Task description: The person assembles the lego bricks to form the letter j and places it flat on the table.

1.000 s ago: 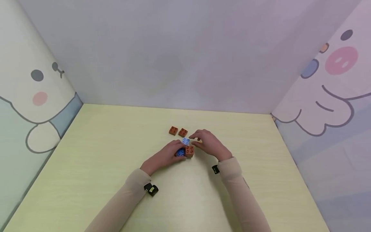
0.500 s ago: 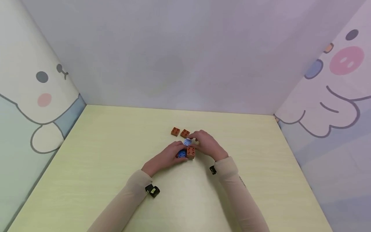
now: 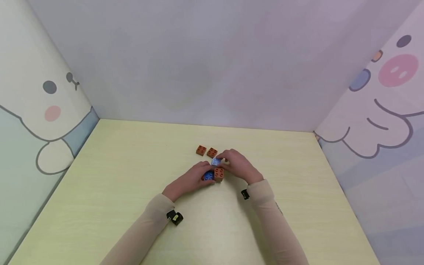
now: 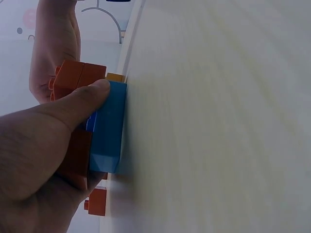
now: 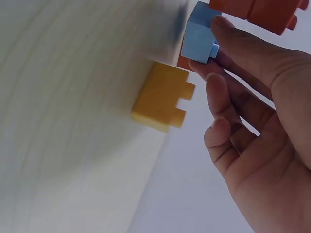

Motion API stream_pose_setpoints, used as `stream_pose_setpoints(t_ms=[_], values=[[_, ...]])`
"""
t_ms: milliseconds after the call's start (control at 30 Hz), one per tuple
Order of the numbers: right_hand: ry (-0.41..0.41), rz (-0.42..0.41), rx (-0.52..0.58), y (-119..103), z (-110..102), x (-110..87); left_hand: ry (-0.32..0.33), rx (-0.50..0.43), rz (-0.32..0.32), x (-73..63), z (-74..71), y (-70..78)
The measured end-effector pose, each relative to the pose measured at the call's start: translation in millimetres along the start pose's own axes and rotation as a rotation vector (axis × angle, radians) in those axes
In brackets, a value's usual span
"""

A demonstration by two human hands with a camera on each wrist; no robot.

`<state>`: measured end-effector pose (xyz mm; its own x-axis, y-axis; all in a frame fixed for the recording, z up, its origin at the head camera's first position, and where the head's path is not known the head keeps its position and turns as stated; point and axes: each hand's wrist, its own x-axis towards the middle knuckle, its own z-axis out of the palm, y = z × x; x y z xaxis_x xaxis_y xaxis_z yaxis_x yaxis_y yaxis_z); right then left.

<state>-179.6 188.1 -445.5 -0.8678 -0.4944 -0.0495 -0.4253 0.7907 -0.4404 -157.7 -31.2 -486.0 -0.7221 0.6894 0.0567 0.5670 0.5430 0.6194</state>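
The left hand (image 3: 191,180) grips a group of joined toy building bricks on the table. Its thumb presses a blue brick (image 4: 109,131) at the bottom, seen in the left wrist view. Stacked orange-brown bricks (image 3: 219,173) rise at the right end of that group, and another orange-brown brick (image 4: 77,153) lies nearer the palm. Just behind the group, the right hand (image 3: 239,166) pinches a light blue brick (image 5: 200,36) between thumb and forefinger; its other fingers curl loosely. Whether the light blue brick touches the group is unclear.
Two loose orange-brown bricks, a left one (image 3: 201,150) and a right one (image 3: 212,152), lie behind the hands. A yellow brick (image 5: 161,97) stands beside the right hand, mostly hidden in the head view. Printed walls enclose the pale table (image 3: 139,147) at the back and sides.
The right hand has moved slightly left, and its thumb and forefinger have closed on the light blue brick. The left hand keeps its grip. The head view has shifted a little.
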Motion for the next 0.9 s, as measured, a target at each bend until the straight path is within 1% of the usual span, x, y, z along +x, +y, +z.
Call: stream_pose_setpoints(t_ms=[233,533,667,900], values=[[0.030,-0.002,0.003,-3.5,-11.1,-11.1,-0.003,0.009,-0.014,0.3,0.4,-0.8],[0.057,-0.005,0.004,-7.4,-19.9,-23.8,-0.002,0.013,-0.022,-1.7,0.0,0.9],[0.061,-0.016,0.004,-11.5,-24.3,-30.2,-0.006,0.003,-0.029,-2.7,-0.8,2.0],[0.069,-0.041,0.032,-21.0,-29.7,-41.0,-0.003,0.007,-0.023,-1.8,-0.3,2.2]])
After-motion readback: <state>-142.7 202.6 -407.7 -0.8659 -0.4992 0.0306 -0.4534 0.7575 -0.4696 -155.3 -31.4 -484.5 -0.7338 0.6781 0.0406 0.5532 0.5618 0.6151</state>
